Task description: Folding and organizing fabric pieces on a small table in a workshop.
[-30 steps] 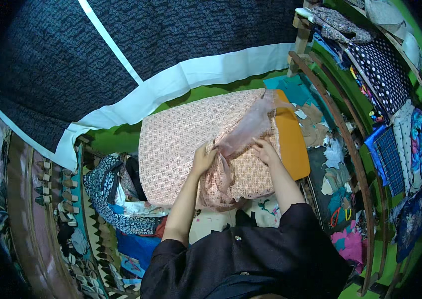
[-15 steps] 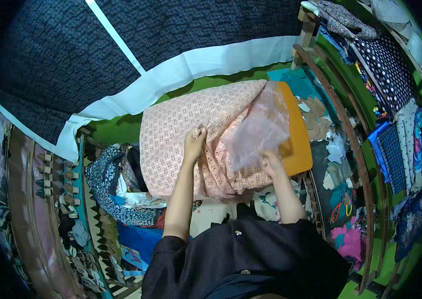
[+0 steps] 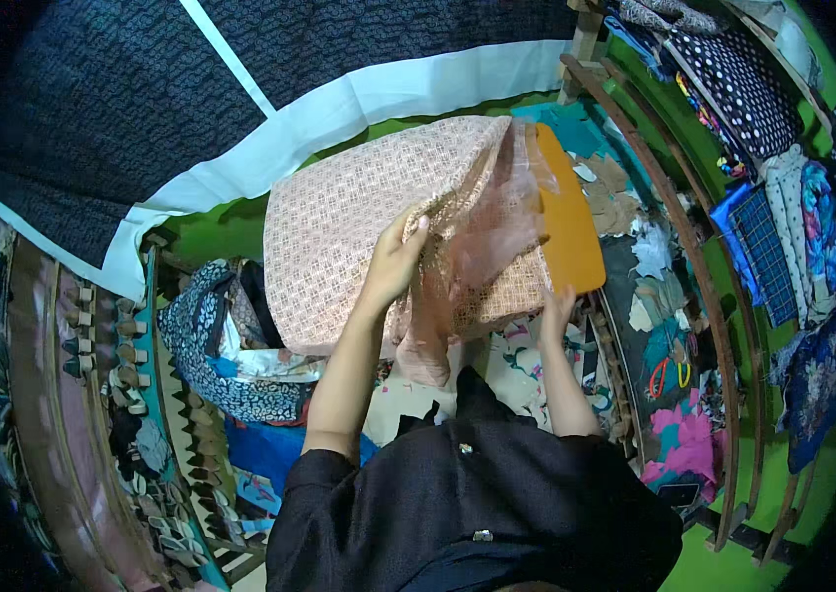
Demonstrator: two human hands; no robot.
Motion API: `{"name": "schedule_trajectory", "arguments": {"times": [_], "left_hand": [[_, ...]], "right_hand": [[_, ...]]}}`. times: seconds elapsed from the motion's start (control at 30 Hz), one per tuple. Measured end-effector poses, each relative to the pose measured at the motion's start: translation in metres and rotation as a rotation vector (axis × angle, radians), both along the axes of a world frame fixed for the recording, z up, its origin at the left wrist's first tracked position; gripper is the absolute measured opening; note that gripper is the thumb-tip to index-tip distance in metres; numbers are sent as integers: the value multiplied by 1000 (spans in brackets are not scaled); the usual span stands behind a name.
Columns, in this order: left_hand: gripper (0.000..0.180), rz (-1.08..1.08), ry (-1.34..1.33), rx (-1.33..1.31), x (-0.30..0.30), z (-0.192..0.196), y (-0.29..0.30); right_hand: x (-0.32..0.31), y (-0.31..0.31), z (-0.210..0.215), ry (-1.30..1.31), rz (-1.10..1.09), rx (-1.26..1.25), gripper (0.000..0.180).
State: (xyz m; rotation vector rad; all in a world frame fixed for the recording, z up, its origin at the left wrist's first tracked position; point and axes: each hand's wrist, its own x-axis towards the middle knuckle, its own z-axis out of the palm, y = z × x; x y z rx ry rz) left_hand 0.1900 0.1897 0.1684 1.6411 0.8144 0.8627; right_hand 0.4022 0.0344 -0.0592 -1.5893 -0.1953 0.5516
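Pink lace fabric (image 3: 359, 217) with a woven pattern lies over an orange board-like tabletop (image 3: 573, 237). Its right part is bunched and folded, and a sheer pale pink layer (image 3: 497, 212) shows there. My left hand (image 3: 398, 259) is closed on a gathered fold in the middle of the lace. At the near right corner of the cloth is my right hand (image 3: 556, 316), its fingers stretched out and apart, touching or close to the fabric edge beside the tabletop. One gathered end (image 3: 425, 357) of the lace hangs over the near edge.
Left of the table sits a heap of patterned cloth (image 3: 206, 340), beside racks of spools (image 3: 132, 355). Fabric scraps (image 3: 684, 444) and red and yellow loop handles (image 3: 670, 377) lie right. Folded cloths hang by a wooden rail (image 3: 680, 217). A dark patterned curtain (image 3: 112, 128) spans the back.
My left hand has moved up and right with the lace fold. My right hand has let go of the sheer layer and shifted right to the cloth's corner; the sheer layer now lies flatter.
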Motion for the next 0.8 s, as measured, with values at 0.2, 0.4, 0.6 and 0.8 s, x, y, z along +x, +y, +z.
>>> {"name": "schedule_trajectory", "arguments": {"times": [0.2,0.4,0.6,0.8], "left_hand": [[46,154,92,-5,1,-20,-12],[48,99,155,-174,-5,-11,-12],[52,147,7,-446,-9,-1,-13],[58,119,-210,-752,19,4,-36]], "right_hand": [[6,77,96,-1221,194,-486,85],[18,52,60,-429,912,-85,30],[-26,-78,12,-932,785,-252,20],[-32,-96,-21,-1066,703,-630,26]]}}
